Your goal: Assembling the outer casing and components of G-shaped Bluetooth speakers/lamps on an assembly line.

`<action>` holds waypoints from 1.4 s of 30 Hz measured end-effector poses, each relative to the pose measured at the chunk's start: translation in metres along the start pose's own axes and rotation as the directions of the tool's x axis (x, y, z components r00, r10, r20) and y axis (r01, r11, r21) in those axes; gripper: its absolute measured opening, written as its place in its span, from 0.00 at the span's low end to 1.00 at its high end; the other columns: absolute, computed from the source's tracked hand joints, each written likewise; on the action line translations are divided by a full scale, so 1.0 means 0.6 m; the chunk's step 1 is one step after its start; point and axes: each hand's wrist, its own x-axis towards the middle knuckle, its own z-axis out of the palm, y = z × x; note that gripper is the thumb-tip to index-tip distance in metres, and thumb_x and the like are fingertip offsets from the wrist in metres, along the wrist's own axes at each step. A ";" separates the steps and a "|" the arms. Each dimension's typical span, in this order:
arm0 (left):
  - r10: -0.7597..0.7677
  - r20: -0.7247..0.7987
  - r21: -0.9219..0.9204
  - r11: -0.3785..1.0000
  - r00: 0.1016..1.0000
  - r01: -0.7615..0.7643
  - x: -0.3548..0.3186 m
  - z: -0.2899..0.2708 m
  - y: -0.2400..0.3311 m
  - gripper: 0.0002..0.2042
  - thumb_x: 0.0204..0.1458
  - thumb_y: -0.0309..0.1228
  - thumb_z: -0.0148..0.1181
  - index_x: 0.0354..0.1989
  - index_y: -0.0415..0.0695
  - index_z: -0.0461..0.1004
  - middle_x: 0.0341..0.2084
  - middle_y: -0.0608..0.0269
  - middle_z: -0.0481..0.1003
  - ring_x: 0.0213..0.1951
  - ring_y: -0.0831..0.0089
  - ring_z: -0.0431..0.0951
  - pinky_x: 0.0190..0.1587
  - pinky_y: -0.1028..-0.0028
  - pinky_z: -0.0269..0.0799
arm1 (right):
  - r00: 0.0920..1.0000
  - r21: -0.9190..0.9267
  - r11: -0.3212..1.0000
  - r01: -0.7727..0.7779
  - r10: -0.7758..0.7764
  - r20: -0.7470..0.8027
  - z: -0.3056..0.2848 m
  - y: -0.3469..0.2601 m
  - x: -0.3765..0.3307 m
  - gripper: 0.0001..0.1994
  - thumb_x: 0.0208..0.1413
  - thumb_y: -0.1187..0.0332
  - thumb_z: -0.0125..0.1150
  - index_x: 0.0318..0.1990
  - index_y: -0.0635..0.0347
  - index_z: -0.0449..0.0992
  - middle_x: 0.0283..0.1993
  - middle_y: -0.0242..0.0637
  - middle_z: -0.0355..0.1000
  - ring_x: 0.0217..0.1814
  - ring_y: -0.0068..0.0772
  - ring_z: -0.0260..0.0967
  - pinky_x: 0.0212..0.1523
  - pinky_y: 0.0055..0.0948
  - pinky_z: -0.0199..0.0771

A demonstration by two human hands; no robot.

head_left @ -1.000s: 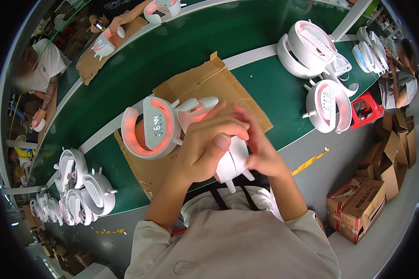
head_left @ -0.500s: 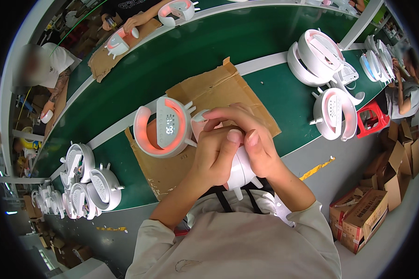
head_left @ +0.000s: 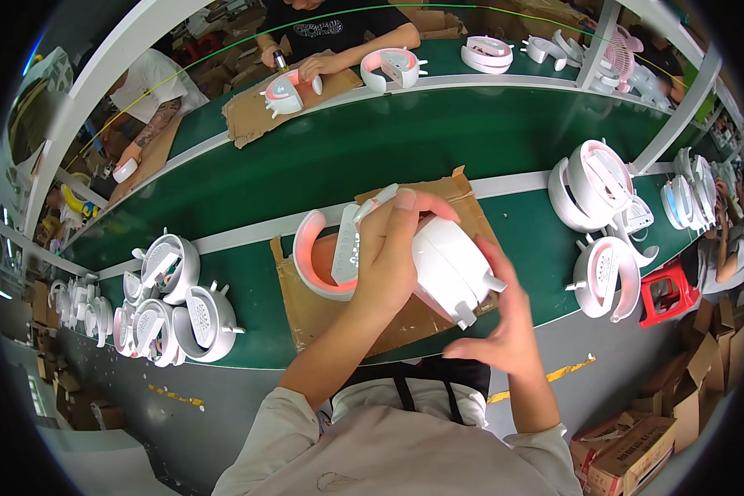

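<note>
over the cardboard sheet (head_left: 322, 318), left hand (head_left: 393, 256) stays clamped on the white shell (head_left: 446, 264); right hand (head_left: 504, 331) has let go, fingers apart.

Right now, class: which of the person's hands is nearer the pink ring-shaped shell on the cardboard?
Left. The left hand overlaps the pink ring-shaped shell while gripping the white housing; the right hand is off beyond it.

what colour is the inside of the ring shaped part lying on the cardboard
Pink inside the ring part, with a white outer shell; shown in the head view.
</note>
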 end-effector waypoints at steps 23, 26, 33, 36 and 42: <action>0.741 0.375 0.654 0.214 0.557 -0.726 -0.024 -0.001 0.034 0.22 0.49 0.47 0.56 0.37 0.37 0.74 0.38 0.51 0.74 0.39 0.53 0.75 0.40 0.63 0.70 | 0.929 0.051 0.979 0.199 -0.172 -0.327 -0.010 0.070 -0.063 0.36 0.31 0.70 0.76 0.53 0.66 0.65 0.52 0.52 0.68 0.53 0.47 0.69 0.53 0.39 0.69; 0.552 0.049 0.448 0.733 0.833 -0.512 -0.025 -0.010 0.015 0.27 0.53 0.51 0.52 0.44 0.34 0.72 0.41 0.49 0.74 0.43 0.54 0.74 0.46 0.64 0.68 | 0.903 0.133 0.937 0.323 -0.263 -0.341 -0.004 0.072 -0.081 0.40 0.33 0.62 0.76 0.55 0.66 0.61 0.52 0.46 0.66 0.53 0.38 0.67 0.54 0.36 0.67; 0.239 0.072 0.245 0.937 0.968 -0.249 -0.038 -0.023 -0.007 0.19 0.56 0.38 0.51 0.42 0.32 0.73 0.41 0.49 0.75 0.42 0.64 0.76 0.46 0.70 0.69 | 0.904 -0.042 0.948 0.317 -0.315 -0.290 0.023 0.085 -0.095 0.39 0.34 0.65 0.75 0.56 0.65 0.60 0.52 0.49 0.67 0.53 0.43 0.68 0.54 0.41 0.68; 0.328 -0.030 0.319 0.898 0.944 -0.302 -0.039 -0.026 -0.024 0.12 0.51 0.27 0.55 0.42 0.33 0.72 0.41 0.51 0.75 0.42 0.68 0.75 0.46 0.72 0.69 | 0.876 -0.090 0.932 0.352 -0.362 -0.317 0.035 0.092 -0.099 0.37 0.36 0.65 0.75 0.55 0.65 0.60 0.50 0.49 0.68 0.53 0.46 0.69 0.54 0.43 0.68; 0.222 -0.054 0.232 0.951 0.974 -0.204 -0.040 -0.019 -0.069 0.16 0.48 0.25 0.61 0.46 0.34 0.70 0.44 0.53 0.73 0.46 0.67 0.73 0.48 0.72 0.67 | 0.798 -0.407 0.851 0.333 -0.484 -0.358 0.054 0.121 -0.099 0.43 0.36 0.58 0.76 0.59 0.65 0.56 0.53 0.52 0.66 0.56 0.51 0.65 0.56 0.47 0.65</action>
